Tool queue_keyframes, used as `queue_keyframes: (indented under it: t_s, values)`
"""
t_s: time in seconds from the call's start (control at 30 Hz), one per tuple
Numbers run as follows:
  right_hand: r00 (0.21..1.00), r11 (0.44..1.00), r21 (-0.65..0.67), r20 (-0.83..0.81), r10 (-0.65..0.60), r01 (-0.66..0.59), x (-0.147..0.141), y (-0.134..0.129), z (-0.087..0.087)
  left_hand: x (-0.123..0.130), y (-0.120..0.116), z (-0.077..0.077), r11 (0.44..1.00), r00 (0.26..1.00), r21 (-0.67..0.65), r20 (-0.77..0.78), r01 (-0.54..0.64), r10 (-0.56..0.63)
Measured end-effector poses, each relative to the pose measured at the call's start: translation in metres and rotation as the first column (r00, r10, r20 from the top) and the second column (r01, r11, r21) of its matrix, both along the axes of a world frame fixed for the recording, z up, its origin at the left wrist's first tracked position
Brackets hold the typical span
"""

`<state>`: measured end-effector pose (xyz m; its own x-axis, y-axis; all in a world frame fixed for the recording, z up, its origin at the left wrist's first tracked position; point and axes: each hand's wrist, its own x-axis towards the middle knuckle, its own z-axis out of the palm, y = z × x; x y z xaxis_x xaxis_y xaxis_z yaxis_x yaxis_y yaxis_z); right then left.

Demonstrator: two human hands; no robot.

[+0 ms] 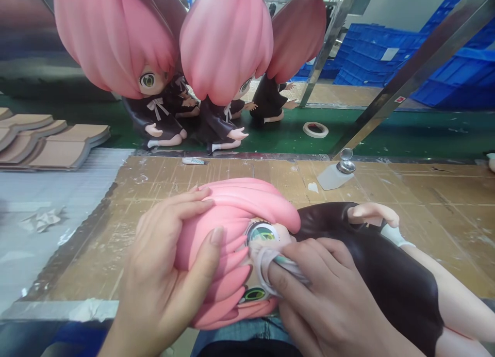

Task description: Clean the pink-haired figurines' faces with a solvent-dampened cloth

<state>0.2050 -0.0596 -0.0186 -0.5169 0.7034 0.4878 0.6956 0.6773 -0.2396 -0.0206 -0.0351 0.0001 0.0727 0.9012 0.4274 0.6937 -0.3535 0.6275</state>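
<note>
A large figure with pink hair, green eyes and a dark dress lies on its back across the cardboard-covered bench edge. Its head points left and its pale legs stretch to the right. My left hand grips the pink hair from the left, thumb on top of the fringe. A white cloth is wrapped over the fingertips of my right hand, which is closed on it. The cloth presses against the face between the two eyes, hiding the nose and mouth area.
Several similar kneeling figures stand behind on a green surface. A tape roll lies there. A pump bottle with its metal lid up stands on the cardboard. Stacked curved pieces are at left; blue crates at back right.
</note>
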Motion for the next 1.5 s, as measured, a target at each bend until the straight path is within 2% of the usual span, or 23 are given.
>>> queue_keyframes:
  t_s: [0.2, 0.4, 0.57, 0.77, 0.97, 1.23, 1.37, 1.5]
  values:
    - [0.999, 1.000, 0.013, -0.047, 0.009, -0.008, -0.003, 0.002, -0.001, 0.003, 0.001, 0.000, 1.000, 1.000, 0.011, -0.018, -0.004, 0.004]
    - [1.000, 1.000, -0.009, -0.008, -0.014, 0.014, 0.002, -0.001, -0.003, 0.002, 0.001, 0.001, 1.000, 1.000, 0.011, -0.025, 0.009, -0.009]
    - [0.998, 1.000, 0.021, -0.063, -0.008, 0.010, -0.001, 0.000, -0.005, 0.001, -0.001, 0.000, 1.000, 1.000, 0.009, -0.019, -0.018, 0.018]
    - [0.997, 0.998, -0.006, -0.029, -0.070, 0.070, 0.004, -0.003, -0.004, -0.001, 0.002, -0.003, 0.999, 0.999, 0.054, -0.033, 0.006, -0.004]
    - [0.997, 0.998, 0.016, -0.043, -0.062, 0.063, 0.004, -0.001, -0.003, 0.001, 0.003, -0.001, 0.998, 0.999, 0.056, -0.019, -0.032, 0.033]
    - [0.995, 0.998, 0.017, -0.073, -0.061, 0.063, 0.004, 0.002, -0.006, -0.004, 0.004, -0.005, 0.994, 0.998, 0.111, -0.056, 0.007, -0.001]
    - [0.995, 0.997, 0.032, -0.070, -0.068, 0.071, 0.008, 0.002, -0.006, -0.004, 0.004, -0.005, 0.996, 1.000, 0.093, -0.010, -0.007, 0.008]
    - [0.996, 0.998, 0.003, -0.046, -0.070, 0.070, 0.013, -0.001, -0.006, -0.001, 0.005, -0.005, 0.995, 0.999, 0.099, -0.035, 0.002, 0.001]
